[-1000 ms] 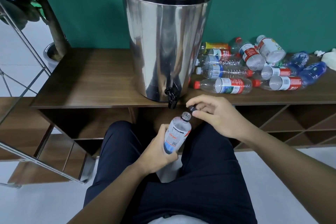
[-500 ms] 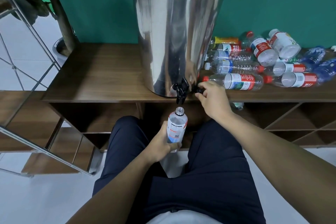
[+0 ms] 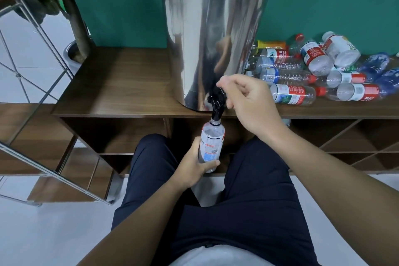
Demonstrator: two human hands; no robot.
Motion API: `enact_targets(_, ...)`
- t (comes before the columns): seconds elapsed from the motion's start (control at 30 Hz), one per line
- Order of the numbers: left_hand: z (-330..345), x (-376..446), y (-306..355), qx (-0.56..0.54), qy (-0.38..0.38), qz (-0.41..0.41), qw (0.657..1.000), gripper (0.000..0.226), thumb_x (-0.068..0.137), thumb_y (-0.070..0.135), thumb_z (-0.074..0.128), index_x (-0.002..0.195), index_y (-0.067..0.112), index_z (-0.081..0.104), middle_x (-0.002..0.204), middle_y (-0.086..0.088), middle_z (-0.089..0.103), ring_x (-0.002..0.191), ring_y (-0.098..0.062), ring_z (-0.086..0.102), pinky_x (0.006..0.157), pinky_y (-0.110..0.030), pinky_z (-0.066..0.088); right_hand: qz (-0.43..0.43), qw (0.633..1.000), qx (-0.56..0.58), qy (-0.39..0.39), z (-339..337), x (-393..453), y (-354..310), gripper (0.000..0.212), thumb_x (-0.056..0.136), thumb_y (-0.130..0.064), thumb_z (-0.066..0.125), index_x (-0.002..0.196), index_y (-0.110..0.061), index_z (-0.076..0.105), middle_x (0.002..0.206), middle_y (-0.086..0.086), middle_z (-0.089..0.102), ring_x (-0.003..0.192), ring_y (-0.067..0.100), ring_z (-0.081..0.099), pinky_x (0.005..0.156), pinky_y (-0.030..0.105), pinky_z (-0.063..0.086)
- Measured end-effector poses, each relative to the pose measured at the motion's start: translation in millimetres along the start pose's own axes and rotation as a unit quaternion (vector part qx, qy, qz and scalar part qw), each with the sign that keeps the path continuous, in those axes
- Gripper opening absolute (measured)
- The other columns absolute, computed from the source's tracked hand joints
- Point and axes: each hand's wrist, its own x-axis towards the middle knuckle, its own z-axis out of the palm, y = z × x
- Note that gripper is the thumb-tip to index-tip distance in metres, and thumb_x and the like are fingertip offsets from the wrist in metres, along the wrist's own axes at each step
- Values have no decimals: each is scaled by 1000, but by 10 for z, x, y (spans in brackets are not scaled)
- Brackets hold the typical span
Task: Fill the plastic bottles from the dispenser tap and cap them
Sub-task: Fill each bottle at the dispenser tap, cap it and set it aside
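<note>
Dispenser: a tall steel urn [image 3: 216, 49] with a black lid stands on the wooden shelf top [image 3: 129, 80], its base at the front edge.
Tap: the black tap [image 3: 217, 101] juts from the urn's foot, over the front edge, spout pointing down.
Bottle in hand: a clear plastic bottle [image 3: 211, 147] with a white and red label is held nearly upright below the front edge, uncapped, its open mouth right at the spout. Whether liquid is in it cannot be told.
Left hand: the left hand [image 3: 194, 168] grips the bottle's lower half, fingers wrapped round it.
Right hand: the right hand [image 3: 248, 106] has its fingers curled, thumb and forefinger pinching the tap's handle from the right.
Other bottles: a heap of capped bottles [image 3: 323, 75] lies on its side toward the shelf top's right end, just beside the urn; they look empty, red caps on several.
Left of shelf: a metal rack [image 3: 32, 93] and a plant pot [image 3: 73, 54].
</note>
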Motion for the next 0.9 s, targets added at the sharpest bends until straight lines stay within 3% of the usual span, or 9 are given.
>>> enact_targets(0.1, 7, -11, -10, 18, 4, 1, 1000, 70, 92, 12, 92, 148, 29, 53, 130, 18, 72, 123, 0, 68, 95, -14, 55, 3, 999, -26, -20, 44, 18, -8, 28, 111, -34, 67, 91, -19, 79, 55, -14, 56, 55, 5, 47, 62, 27, 39)
enact_targets(0.17, 6, -6, -22, 36, 4, -1, 999, 75, 90, 11, 94, 148, 32, 53, 131, 20, 72, 124, 4, 67, 96, -11, 53, 10, 999, -30, -27, 33, 37, 35, 27, 111, -24, 63, 91, -15, 77, 54, -17, 57, 56, 5, 49, 63, 26, 40)
enact_targets(0.33, -3, 39, -53, 52, 23, -15, 998, 69, 88, 6, 94, 144, 26, 57, 129, 17, 73, 118, 10, 67, 92, -7, 52, -2, 998, -52, -29, -25, 66, 138, 25, 112, -18, 55, 97, -16, 75, 65, -1, 63, 62, 16, 60, 62, 31, 47)
enact_targets(0.53, -5, 72, -105, 37, 27, -5, 999, 60, 89, 3, 92, 137, 22, 62, 123, 12, 78, 116, 1, 72, 94, -13, 55, 112, 986, 125, 11, 12, -119, 556, 32, 118, -18, 49, 110, -16, 79, 74, 10, 67, 55, 17, 50, 53, 30, 39)
enact_targets(0.63, 0, 71, -106, 25, 29, 3, 999, 61, 88, 5, 93, 137, 24, 63, 125, 14, 78, 118, -2, 73, 96, -17, 57, 126, 978, 161, 37, 62, -259, 693, 39, 121, -30, 46, 108, -10, 77, 82, 15, 73, 63, 24, 56, 55, 35, 45)
enact_targets(0.73, 11, 71, -99, 23, 29, 6, 999, 64, 88, 6, 94, 141, 25, 63, 126, 16, 78, 120, -2, 73, 97, -19, 57, 143, 977, 139, 68, 191, -432, 872, 46, 121, -39, 43, 106, -9, 75, 94, 12, 80, 78, 25, 69, 68, 43, 56)
enact_targets(0.8, 20, 76, -115, 30, 27, 11, 999, 66, 87, 9, 94, 141, 28, 62, 128, 14, 77, 122, -5, 73, 104, -27, 58, 142, 984, 99, 46, 309, -594, 1070, 35, 119, -34, 47, 118, -18, 77, 108, 4, 81, 98, 18, 75, 85, 52, 61)
enact_targets(0.9, 19, 92, -146, 37, 30, 13, 999, 67, 86, 13, 95, 142, 32, 62, 132, 14, 77, 127, -7, 72, 114, -41, 57, 147, 987, 66, -15, 422, -823, 1297, 32, 117, -38, 49, 136, -26, 73, 129, -10, 78, 123, 12, 72, 106, 53, 59)
